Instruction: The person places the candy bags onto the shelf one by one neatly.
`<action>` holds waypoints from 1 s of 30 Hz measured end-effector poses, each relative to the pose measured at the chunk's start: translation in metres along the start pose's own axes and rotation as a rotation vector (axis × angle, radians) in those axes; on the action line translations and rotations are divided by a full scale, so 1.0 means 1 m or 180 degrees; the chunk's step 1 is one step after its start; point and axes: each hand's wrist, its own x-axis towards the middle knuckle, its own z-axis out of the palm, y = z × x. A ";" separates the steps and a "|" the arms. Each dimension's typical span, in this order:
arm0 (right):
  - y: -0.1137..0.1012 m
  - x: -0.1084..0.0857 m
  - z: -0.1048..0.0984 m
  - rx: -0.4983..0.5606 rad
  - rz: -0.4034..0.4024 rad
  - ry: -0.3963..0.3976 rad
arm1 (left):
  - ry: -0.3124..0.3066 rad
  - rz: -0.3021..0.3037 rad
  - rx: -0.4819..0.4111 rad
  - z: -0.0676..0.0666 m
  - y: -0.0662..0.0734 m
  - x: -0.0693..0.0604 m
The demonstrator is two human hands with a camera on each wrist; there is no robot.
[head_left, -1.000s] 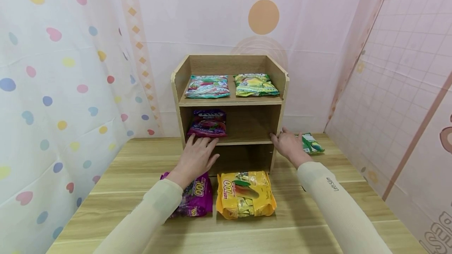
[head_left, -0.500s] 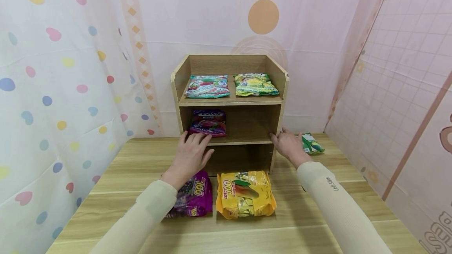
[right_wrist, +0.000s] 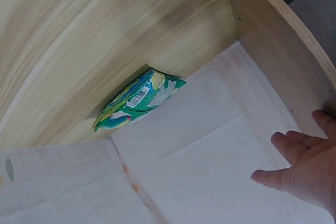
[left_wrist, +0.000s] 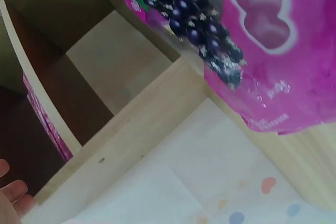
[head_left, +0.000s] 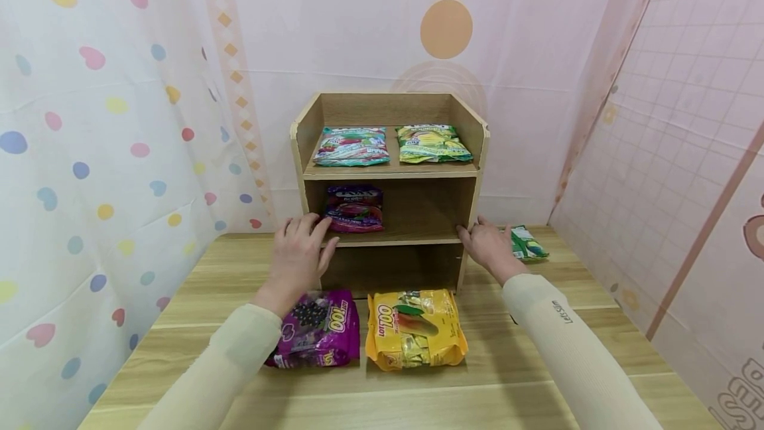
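Left hand shifted leftward | shelved dark-purple bag just right of its fingers | fingers slightly apart

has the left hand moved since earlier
Yes, leftward: the left hand went from in front of the shelved purple packet to the left edge of the shelf unit.

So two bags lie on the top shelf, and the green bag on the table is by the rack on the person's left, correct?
Not quite: the head view shows the green bag by the rack on the person's right. The rest stands.
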 end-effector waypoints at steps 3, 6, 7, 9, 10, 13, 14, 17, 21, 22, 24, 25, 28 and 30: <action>-0.001 0.000 -0.001 -0.0007 -0.0004 0.0000 | 0.0090 -0.0074 0.0021 -0.002 -0.005 0.001; 0.000 -0.001 -0.001 -0.0007 -0.0007 -0.0006 | 0.0170 -0.0133 0.0036 -0.002 -0.009 0.002; 0.000 -0.001 -0.001 -0.0002 -0.0006 -0.0006 | 0.0184 -0.0157 0.0028 -0.003 -0.011 0.003; 0.000 -0.001 -0.001 0.0005 -0.0004 -0.0002 | 0.0227 -0.0210 0.0032 -0.003 -0.013 0.003; 0.000 -0.001 -0.001 0.0012 0.0004 0.0004 | 0.0249 -0.0242 0.0041 -0.003 -0.014 0.003; 0.000 -0.001 -0.001 0.0030 0.0012 0.0034 | 0.0274 -0.0350 0.0094 -0.004 -0.017 0.003; 0.000 -0.001 0.000 0.0033 0.0012 0.0043 | 0.0262 -0.0394 0.0118 -0.004 -0.018 0.003; 0.000 -0.001 0.001 0.0054 0.0014 0.0058 | 0.0189 -0.0539 0.0153 -0.004 -0.022 0.003; 0.001 0.001 0.002 0.0062 0.0004 0.0056 | 0.0049 -0.0755 0.0127 -0.002 -0.025 0.004; 0.001 0.001 0.002 0.0063 0.0002 0.0057 | 0.0024 -0.0800 0.0115 -0.001 -0.026 0.004; 0.001 0.001 0.002 0.0070 -0.0001 0.0065 | -0.0028 -0.0869 0.0094 0.000 -0.028 0.005; 0.001 0.001 0.002 0.0077 -0.0002 0.0069 | -0.0052 -0.0893 0.0089 0.001 -0.029 0.005; 0.001 0.000 0.001 0.0086 0.0003 0.0086 | -0.0155 -0.0945 0.0098 0.003 -0.031 0.006; 0.001 0.000 0.002 0.0089 0.0005 0.0092 | -0.0256 -0.0967 0.0121 0.003 -0.032 0.008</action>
